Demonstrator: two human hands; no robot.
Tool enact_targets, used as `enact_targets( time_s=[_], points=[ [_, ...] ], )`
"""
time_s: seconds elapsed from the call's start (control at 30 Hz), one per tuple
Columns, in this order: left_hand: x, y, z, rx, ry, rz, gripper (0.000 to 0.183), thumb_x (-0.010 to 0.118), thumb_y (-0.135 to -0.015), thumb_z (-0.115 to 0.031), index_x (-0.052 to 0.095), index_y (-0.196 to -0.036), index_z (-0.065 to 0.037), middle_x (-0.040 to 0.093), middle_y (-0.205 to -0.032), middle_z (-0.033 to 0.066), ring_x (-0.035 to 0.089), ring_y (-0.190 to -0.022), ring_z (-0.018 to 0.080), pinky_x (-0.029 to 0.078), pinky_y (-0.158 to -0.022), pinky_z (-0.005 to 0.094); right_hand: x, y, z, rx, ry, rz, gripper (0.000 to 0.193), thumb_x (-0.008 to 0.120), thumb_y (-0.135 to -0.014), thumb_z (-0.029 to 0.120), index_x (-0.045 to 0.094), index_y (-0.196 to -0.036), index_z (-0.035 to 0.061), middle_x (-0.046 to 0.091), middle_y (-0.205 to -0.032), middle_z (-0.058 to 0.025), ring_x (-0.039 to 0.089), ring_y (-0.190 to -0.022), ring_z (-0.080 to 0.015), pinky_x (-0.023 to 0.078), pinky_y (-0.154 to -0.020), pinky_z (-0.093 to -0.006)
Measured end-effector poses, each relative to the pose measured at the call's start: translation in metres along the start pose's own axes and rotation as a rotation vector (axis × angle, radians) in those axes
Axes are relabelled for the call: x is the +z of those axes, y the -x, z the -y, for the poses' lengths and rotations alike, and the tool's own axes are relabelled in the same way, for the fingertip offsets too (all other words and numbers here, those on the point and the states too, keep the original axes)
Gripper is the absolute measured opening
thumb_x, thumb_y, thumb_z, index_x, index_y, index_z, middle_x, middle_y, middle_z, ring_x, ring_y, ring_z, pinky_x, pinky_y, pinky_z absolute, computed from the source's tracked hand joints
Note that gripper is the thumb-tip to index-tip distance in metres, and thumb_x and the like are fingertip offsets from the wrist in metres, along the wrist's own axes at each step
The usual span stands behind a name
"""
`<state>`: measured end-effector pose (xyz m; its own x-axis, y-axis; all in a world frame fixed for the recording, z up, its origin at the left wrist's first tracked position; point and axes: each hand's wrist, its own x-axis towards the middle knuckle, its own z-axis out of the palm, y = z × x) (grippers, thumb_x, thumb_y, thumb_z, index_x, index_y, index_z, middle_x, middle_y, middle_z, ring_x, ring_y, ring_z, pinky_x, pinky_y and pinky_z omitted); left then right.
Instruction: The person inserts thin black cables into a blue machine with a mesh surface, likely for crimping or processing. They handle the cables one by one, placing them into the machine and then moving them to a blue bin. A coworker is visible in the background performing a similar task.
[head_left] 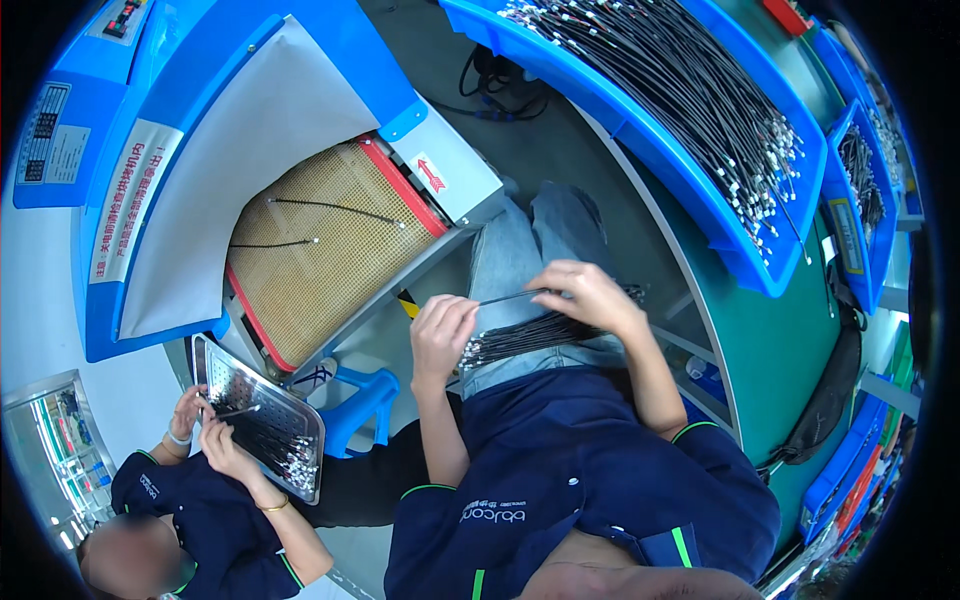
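A thin black cable (508,297) is stretched between my two hands above my lap. My left hand (438,335) pinches its left end, and my right hand (588,297) pinches it near the right end. Under them, a bundle of similar black cables (545,337) with small pale connectors lies across my jeans. The fingers hide both tips of the held cable.
To the left, a mesh conveyor belt (310,270) carrying two cables runs from a blue-and-white machine (270,90). A co-worker at lower left handles cables over a metal tray (318,440) near a blue stool (365,405). Blue bins (690,225) of cables stand on the green table (770,350).
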<state>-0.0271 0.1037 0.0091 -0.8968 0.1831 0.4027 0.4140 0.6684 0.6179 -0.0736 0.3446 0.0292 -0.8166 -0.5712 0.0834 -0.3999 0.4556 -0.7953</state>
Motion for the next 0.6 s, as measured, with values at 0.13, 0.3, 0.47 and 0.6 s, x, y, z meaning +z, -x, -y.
enact_targets(
  time_s=[0.13,0.3,0.47,0.6],
  points=[
    [-0.007,0.007,0.015,-0.111,0.006,-0.025,0.012,0.07,-0.072,-0.002,0.066,-0.083,-0.003,0.065,-0.082,0.0085,0.062,-0.079,0.0258,0.049,-0.069,0.0352,-0.026,0.017,-0.016,0.172,0.082,-0.015,0.017,0.066,-0.078,0.009,0.066,-0.094,0.0019,0.064,-0.088,-0.0127,0.064,-0.082,-0.0282,0.051,-0.073,-0.0345],
    [-0.007,0.009,0.026,-0.176,0.04,-0.033,0.013,0.07,-0.075,-0.001,0.067,-0.087,-0.001,0.066,-0.085,0.0095,0.062,-0.078,0.023,0.049,-0.069,0.0324,-0.038,0.027,-0.017,0.26,0.057,-0.005,0.015,0.065,-0.079,0.009,0.066,-0.092,0.0026,0.064,-0.086,-0.0118,0.063,-0.078,-0.0288,0.05,-0.07,-0.0361],
    [-0.008,0.015,0.037,-0.321,0.137,-0.057,0.026,0.07,-0.076,-0.001,0.064,-0.101,0.0,0.067,-0.089,0.0099,0.063,-0.078,0.0175,0.051,-0.07,0.0288,-0.041,0.027,-0.018,0.233,0.035,-0.085,0.014,0.067,-0.078,0.009,0.067,-0.091,0.0021,0.064,-0.084,-0.0118,0.063,-0.076,-0.028,0.05,-0.069,-0.0344],
    [0.003,0.021,0.036,-0.575,0.332,-0.208,0.035,0.069,-0.081,-0.004,0.057,-0.114,0.0,0.067,-0.094,0.01,0.063,-0.081,0.0156,0.051,-0.074,0.0284,-0.038,0.024,-0.014,0.19,0.033,-0.156,0.011,0.068,-0.078,0.007,0.068,-0.086,0.0007,0.065,-0.08,-0.012,0.064,-0.074,-0.0261,0.05,-0.067,-0.0329]
  ],
)
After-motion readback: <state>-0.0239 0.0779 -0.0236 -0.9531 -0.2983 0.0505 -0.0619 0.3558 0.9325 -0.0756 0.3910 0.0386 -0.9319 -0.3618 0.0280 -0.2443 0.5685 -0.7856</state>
